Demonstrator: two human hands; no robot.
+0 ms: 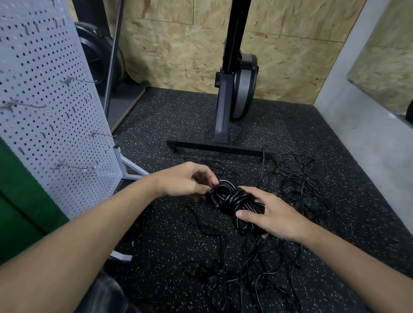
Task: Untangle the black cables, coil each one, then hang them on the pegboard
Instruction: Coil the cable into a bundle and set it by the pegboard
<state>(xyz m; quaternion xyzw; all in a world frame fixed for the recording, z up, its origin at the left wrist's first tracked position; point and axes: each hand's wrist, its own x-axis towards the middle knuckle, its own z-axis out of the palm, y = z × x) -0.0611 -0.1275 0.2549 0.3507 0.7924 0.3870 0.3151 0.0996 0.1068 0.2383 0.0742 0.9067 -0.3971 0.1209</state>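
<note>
Pegboard point(46, 96) fills the left of frame, standing on the floor. Its thin hooks point(78, 80) are all bare, so by the look of it no cable is hung yet.

Centre frame, your left hand point(184, 181) has its fingers curled at the left edge of the coil point(232, 198). It looks to be pinching a loop there, though the fingertips are partly hidden behind the hand.

The coil is a thick black bundle held above the floor point(178, 120) between both hands. A few turns appear to be wrapped across its waist.

Your right hand point(274, 219) grips the coil's right end, thumb laid over the top and fingers under it.

The tangle point(296, 184) lies loose on the floor behind and right of the coil, and more of it spreads toward the lower centre of frame.

Risks, as I judge them:
- A strand drops from under your right hand into the tangle. I can't tell whether it belongs to the coil. If it does, lifting toward the pegboard may drag the pile and tighten its knots.
- Ease the left pinch before the end is tucked and the springy loops may open.
- The hooks are thin. A bundle this bulky may slide off one if only an outer turn catches it.
</note>
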